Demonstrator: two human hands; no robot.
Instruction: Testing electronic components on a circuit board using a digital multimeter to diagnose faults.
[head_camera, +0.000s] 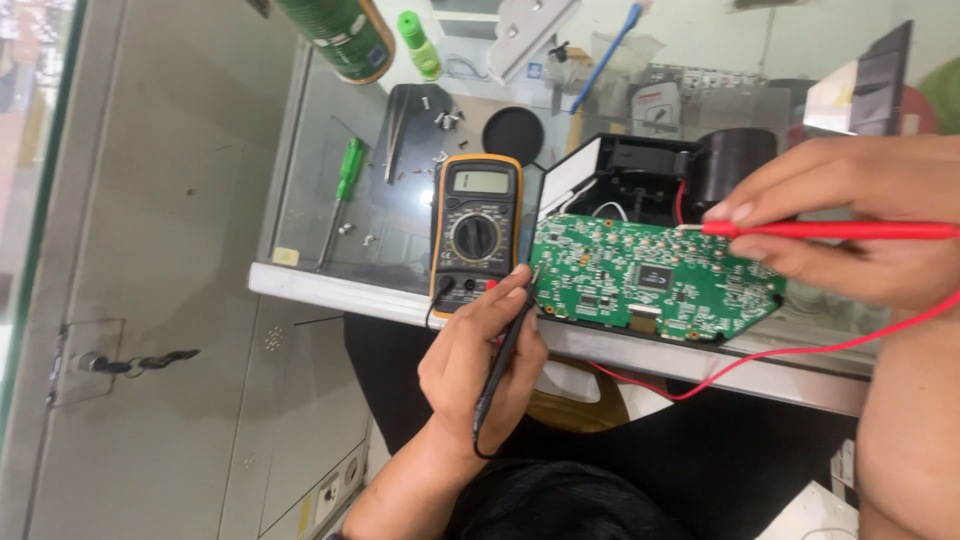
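Observation:
A green circuit board (640, 280) lies at the front edge of a glass counter, over a black device housing (640, 170). My left hand (485, 360) grips a black test probe (505, 350), its tip touching the board's left edge. My right hand (850, 215) pinches a red test probe (830, 230), its tip resting on the board's upper right part. A yellow-cased multimeter (477, 225) with a round dial stands just left of the board, close to my left hand. A red lead (780, 355) loops below the counter edge.
A green-handled screwdriver (342, 195), tweezers (393, 140) and loose screws lie on the glass counter (320, 285). A green can (340, 35) and small green bottle (420, 45) stand at the back. Cluttered parts fill the far side. A metal cabinet side with a latch (130, 362) is at left.

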